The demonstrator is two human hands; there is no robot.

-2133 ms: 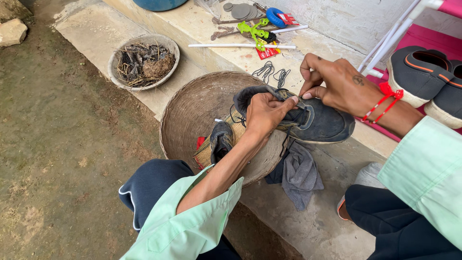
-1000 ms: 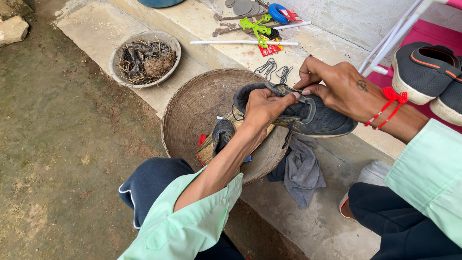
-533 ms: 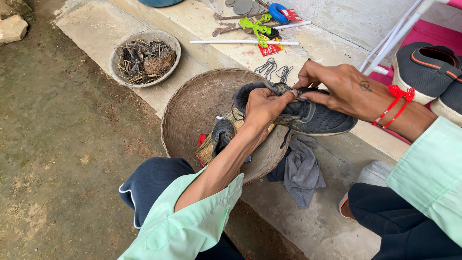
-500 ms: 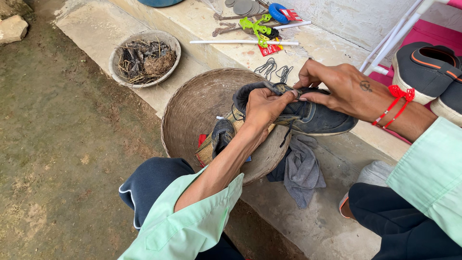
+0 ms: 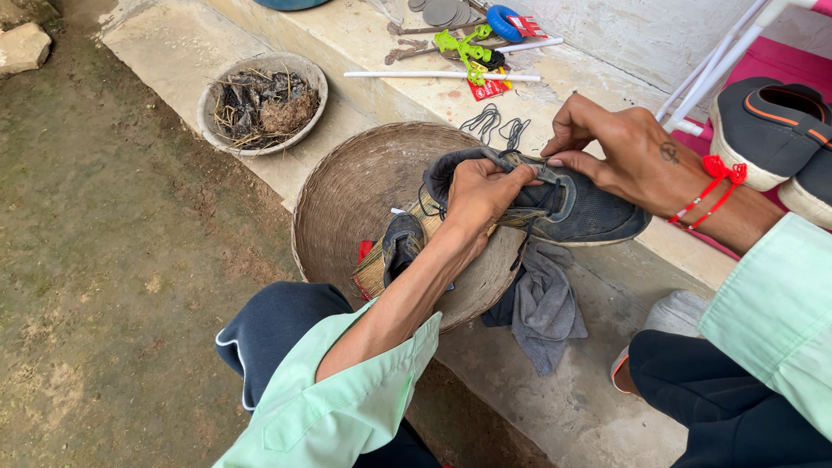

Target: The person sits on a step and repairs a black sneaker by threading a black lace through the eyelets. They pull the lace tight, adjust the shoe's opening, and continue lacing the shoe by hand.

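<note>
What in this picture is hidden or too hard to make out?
- Head view: the dark shoe has its opening covered by the left hand and right hand.
- Second pair of shoes: cut off by the right edge.
- Bowl: its tangled contents are too small to identify.

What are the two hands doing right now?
Left hand: closed on the dark shoe.
Right hand: fingers pinched at the same shoe's opening.

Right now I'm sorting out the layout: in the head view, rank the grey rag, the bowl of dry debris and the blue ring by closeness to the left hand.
1. Grey rag, just below the left hand, beside the woven basket.
2. Bowl of dry debris, up-left on the step.
3. Blue ring, far along the ledge at the top.
</note>
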